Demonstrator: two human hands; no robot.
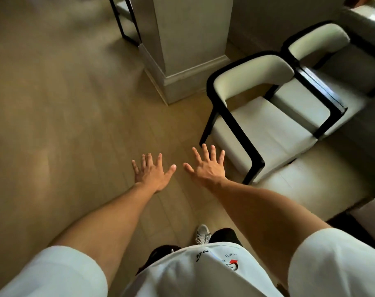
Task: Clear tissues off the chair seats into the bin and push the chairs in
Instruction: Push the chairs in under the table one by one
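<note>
Notably, both hands, left hand (152, 172) and right hand (207, 166), were spread flat and held nothing above the floor (54, 103). No tissue or bin showed; the near chair (265, 127) stood just right, seat bare. Advisable: grasp its black frame two-handed and push straight.

far chair (340, 67) cut off at right edge, floor (43, 93) blurred

— What's the floor (54, 103) like?
— Tan planks, softly lit. A pale square pillar (191, 39) with a skirting base stands far centre.
— Anything left of it?
— A black metal frame (123, 20), far.
</note>
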